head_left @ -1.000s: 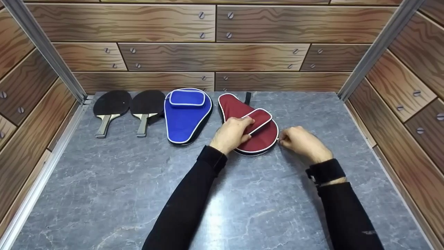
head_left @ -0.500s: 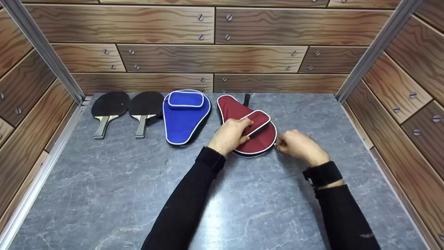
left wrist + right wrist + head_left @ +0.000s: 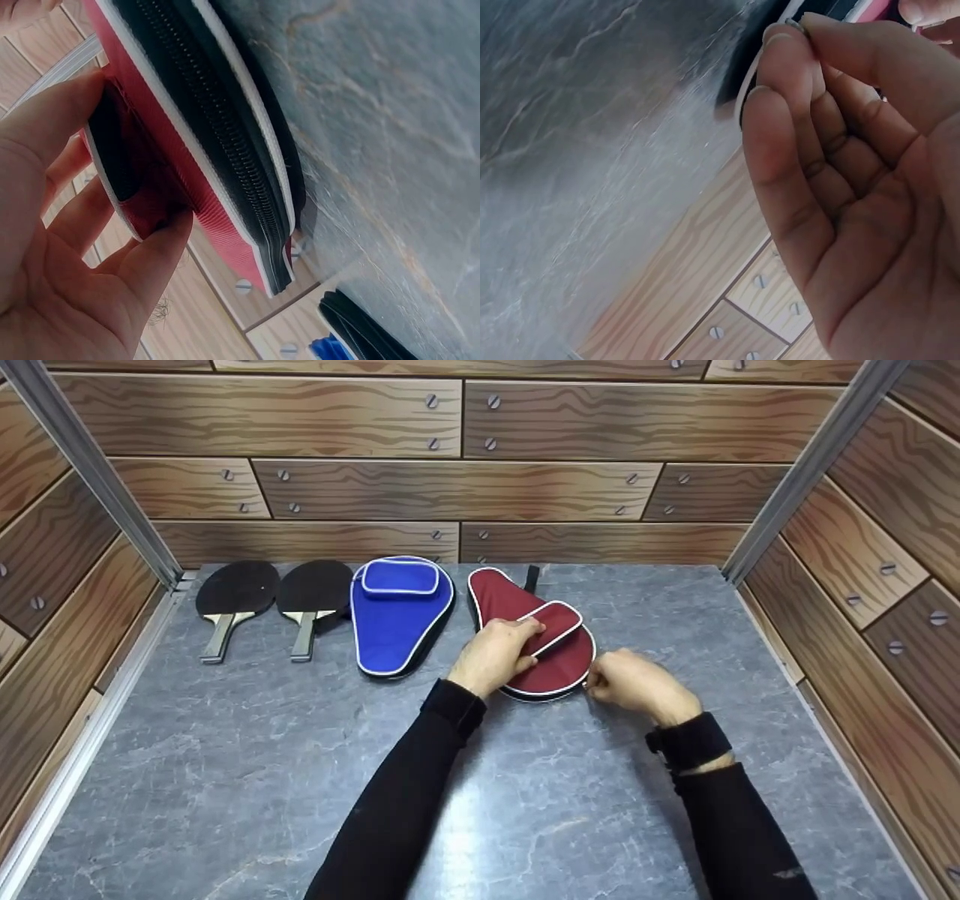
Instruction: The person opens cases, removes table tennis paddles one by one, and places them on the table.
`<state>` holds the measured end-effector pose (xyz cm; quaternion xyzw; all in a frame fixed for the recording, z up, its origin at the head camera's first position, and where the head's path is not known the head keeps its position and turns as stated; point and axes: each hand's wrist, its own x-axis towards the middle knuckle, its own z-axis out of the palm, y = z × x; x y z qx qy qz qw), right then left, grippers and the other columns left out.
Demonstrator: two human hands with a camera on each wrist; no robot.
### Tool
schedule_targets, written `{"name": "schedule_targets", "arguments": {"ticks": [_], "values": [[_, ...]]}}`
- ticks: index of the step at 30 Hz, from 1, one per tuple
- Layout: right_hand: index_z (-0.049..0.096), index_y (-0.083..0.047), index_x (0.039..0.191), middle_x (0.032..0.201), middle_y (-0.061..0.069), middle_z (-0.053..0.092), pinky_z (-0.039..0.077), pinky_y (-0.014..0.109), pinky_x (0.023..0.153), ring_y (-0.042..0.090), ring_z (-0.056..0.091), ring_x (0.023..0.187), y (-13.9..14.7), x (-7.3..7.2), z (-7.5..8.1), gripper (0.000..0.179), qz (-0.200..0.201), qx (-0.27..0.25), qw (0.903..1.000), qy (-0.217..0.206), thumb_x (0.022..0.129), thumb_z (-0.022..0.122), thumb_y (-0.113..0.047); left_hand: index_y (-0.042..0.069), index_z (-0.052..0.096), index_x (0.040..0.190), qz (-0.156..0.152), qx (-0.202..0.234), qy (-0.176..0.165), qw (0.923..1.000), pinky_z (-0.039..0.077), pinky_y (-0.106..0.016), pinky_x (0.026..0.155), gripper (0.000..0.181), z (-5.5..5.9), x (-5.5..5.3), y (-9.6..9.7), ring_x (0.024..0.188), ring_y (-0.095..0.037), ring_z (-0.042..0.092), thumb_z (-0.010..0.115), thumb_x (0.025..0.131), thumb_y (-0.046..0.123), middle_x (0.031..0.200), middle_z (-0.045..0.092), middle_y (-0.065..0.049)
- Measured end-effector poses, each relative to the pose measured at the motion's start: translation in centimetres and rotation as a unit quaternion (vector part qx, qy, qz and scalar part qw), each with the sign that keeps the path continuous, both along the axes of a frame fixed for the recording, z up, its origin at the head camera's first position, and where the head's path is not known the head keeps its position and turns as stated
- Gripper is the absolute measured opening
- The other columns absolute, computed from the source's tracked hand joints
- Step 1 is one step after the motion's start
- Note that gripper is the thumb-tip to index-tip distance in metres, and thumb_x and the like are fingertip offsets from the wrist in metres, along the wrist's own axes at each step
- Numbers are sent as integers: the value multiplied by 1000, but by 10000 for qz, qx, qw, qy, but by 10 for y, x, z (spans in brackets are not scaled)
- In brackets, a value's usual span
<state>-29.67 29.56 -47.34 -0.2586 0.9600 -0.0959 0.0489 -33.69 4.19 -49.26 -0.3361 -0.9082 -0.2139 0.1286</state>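
A red table tennis paddle case with white piping lies on the grey tabletop, its narrow end pointing to the back left. My left hand holds the case by its raised front pocket, thumb and fingers around the pocket in the left wrist view. The black zipper runs along the case's side, its teeth closed along the stretch seen there. At the round right edge, my right hand pinches a small metal zipper pull between thumb and fingertips. The fingers mostly cover the pull.
Left of the red case lies a blue paddle case. Farther left are two black table tennis paddles, handles toward me. Wood-patterned walls with metal corner posts enclose the table at the back and sides.
My right hand has moved with the zipper pull around the case's rounded edge, toward me and slightly left. The left hand keeps its hold on the pocket. The head view has tilted slightly.
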Motion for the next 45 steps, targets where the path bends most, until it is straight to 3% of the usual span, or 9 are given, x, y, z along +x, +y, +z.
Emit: {"name": "schedule_targets", "arguments": {"ticks": [6, 10, 17, 25, 30, 39, 45], "values": [[77, -17, 77, 69, -12, 66, 49, 24, 64, 5, 55, 64, -11, 2, 0, 11, 428, -89, 9988, -232, 83, 76, -8, 14, 68, 135, 16, 1, -10, 10000, 58, -39, 105, 48, 0, 1, -2, 116, -25, 75, 83, 91, 24, 128, 78, 0], [75, -17, 76, 69, -12, 64, 49, 24, 64, 4, 54, 65, -10, 0, 0, 11, 445, -103, 9986, -259, 84, 76, -9, 14, 67, 136, 31, -55, -32, 10000, 58, -39, 106, 49, 1, 2, -1, 116, -25, 75, 83, 91, 25, 129, 78, 0], [73, -17, 73, 67, -11, 60, 44, 23, 61, 5, 51, 63, 4, -5, 3, 15, 221, -115, 9991, -358, 86, 77, -11, 15, 67, 138, 110, -395, -161, 9990, 56, -39, 106, 53, 7, 9, 5, 118, -21, 74, 83, 90, 33, 131, 77, -1], [64, -17, 65, 63, -11, 51, 38, 25, 56, 8, 46, 59, 24, -8, 8, 24, -193, -125, 9989, -413, 84, 73, -6, 13, 64, 144, 18, -874, -103, 9961, 50, -42, 115, 59, 13, 18, 15, 140, -19, 62, 79, 93, 39, 143, 70, -5], [63, -18, 65, 61, -11, 48, 36, 25, 55, 8, 44, 57, 37, -10, 8, 24, -364, -150, 9985, -368, 83, 72, -5, 12, 62, 147, -117, -1069, -36, 9942, 47, -41, 115, 60, 14, 24, 22, 144, -20, 59, 76, 95, 40, 146, 68, -6], [74, -12, 76, 68, -4, 61, 45, 32, 59, 15, 52, 64, 60, -14, 9, 13, -713, -44, 9973, -195, 84, 66, -4, 14, 59, 149, -473, -1246, -174, 9909, 44, -39, 121, 61, 15, 32, 37, 143, -20, 58, 75, 97, 41, 151, 64, -7], [79, -13, 86, 82, 1, 74, 59, 49, 75, 21, 67, 78, 70, -14, 3, 12, -1121, -92, 9936, -14, 89, 67, -10, 21, 58, 151, -602, -1042, -393, 9920, 47, -38, 121, 60, 16, 22, 24, 140, -20, 60, 72, 98, 46, 151, 63, -1]]}}
